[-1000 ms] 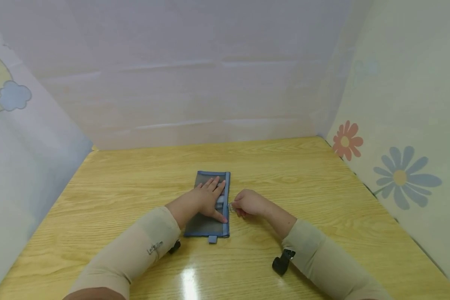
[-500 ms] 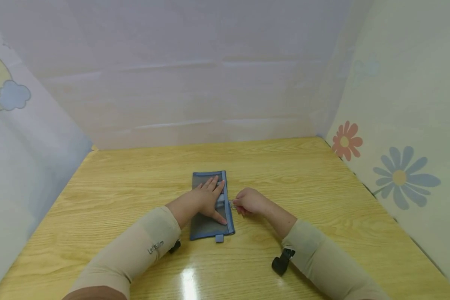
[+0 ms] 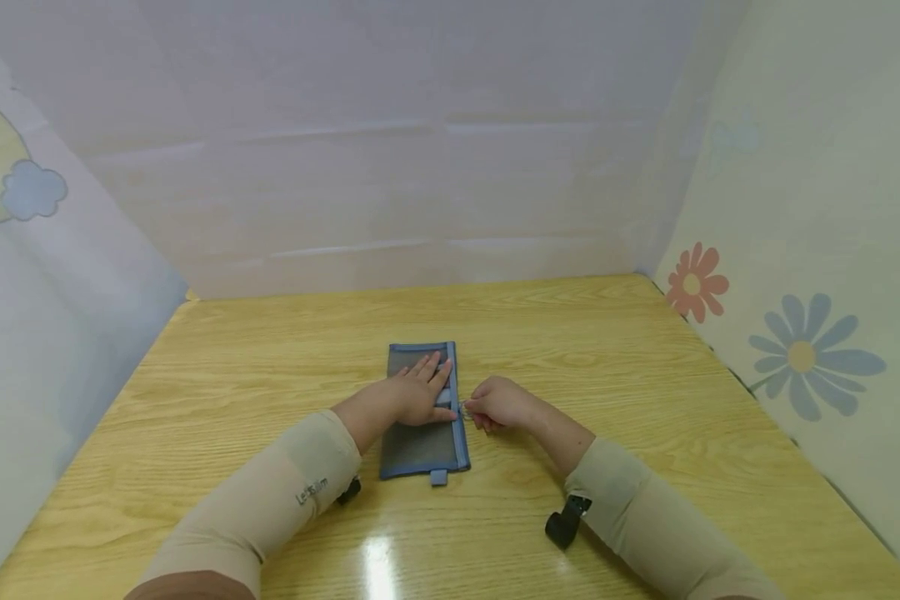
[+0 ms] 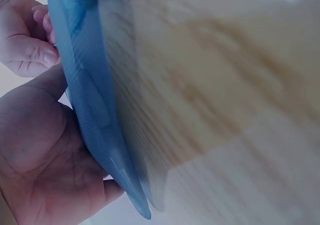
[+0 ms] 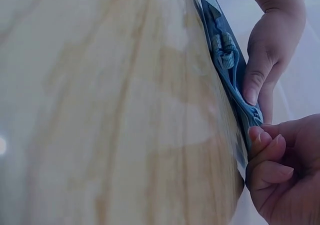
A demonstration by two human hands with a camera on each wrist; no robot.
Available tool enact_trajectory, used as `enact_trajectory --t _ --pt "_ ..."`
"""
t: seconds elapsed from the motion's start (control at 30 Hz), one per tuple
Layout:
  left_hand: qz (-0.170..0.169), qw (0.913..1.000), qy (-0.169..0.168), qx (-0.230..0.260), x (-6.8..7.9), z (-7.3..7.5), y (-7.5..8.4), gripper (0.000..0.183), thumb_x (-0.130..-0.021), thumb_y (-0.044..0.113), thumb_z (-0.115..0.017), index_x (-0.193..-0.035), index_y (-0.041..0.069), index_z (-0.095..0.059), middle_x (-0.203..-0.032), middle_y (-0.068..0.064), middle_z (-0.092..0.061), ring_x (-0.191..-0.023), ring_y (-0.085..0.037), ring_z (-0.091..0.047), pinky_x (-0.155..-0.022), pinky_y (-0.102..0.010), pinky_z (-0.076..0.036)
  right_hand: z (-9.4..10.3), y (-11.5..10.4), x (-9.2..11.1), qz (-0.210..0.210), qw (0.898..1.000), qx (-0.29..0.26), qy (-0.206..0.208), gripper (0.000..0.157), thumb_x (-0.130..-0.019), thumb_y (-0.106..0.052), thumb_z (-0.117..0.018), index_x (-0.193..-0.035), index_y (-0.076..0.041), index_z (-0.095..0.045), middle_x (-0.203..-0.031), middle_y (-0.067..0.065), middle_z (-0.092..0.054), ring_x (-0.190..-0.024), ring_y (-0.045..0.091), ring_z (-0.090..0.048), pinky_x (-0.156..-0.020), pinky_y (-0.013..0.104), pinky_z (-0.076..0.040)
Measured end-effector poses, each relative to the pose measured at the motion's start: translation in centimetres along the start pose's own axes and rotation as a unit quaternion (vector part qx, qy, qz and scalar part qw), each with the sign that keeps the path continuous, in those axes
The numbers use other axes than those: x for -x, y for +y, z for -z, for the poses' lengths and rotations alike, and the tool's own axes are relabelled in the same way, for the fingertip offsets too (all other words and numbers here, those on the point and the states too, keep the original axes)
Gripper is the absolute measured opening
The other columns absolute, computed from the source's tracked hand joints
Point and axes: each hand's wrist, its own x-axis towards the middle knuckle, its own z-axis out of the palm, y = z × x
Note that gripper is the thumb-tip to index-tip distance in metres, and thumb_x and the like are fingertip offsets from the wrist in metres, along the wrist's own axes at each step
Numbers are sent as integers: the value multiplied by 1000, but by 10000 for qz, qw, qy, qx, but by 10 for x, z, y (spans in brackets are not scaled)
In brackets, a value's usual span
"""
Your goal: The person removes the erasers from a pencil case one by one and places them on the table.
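A flat mesh pouch (image 3: pixel 420 452) with blue edging lies lengthwise on the wooden table, its zip strip along the right side. On top of it rests my left hand (image 3: pixel 415 400), fingers spread, the thumb reaching to the zip strip. Just beyond that edge, my right hand (image 3: pixel 501 405) pinches a small zipper pull (image 3: pixel 464 410) between thumb and curled fingers. Pale contents show faintly through the mesh beside the left fingers. The right wrist view has the left thumb pressing the pouch edge (image 5: pixel 235 80) close to the right fingertips, which mostly cover the pull.
A small blue fabric tab (image 3: pixel 438 477) sticks out from the pouch's near end. The wooden table (image 3: pixel 270 350) spreads out around it. A pale wall (image 3: pixel 390 167) stands behind, with a flower-printed panel (image 3: pixel 832 233) at the right and another printed panel at the left.
The pouch has turned slightly, its near end shifting right and its far end left. My left thumb has slid up the zip strip towards the right fingers. The right hand has barely moved.
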Motion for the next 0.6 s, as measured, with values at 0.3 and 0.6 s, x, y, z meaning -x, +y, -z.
enact_trajectory --t 0.3,0.6 --pt "10 10000 -30 -39 -9 -6 -4 94 -83 68 -38 -146 18 11 -151 -8 16 -138 -24 9 -111 -47 -11 -3 0 3 129 9996 -117 239 36 -93 -13 -50 -63 2 -62 -49 2 -52 -41 11 -43 -40 21 -33" --pt "-7 9998 -110 135 -2 0 -2 95 -82 67 -40 -147 18 9 -151 -9 15 -139 -25 10 -111 -45 -9 -2 3 -1 -38 9987 -210 455 35 -94 -15 -50 -63 -1 -61 -50 2 -51 -41 10 -42 -38 20 -31"
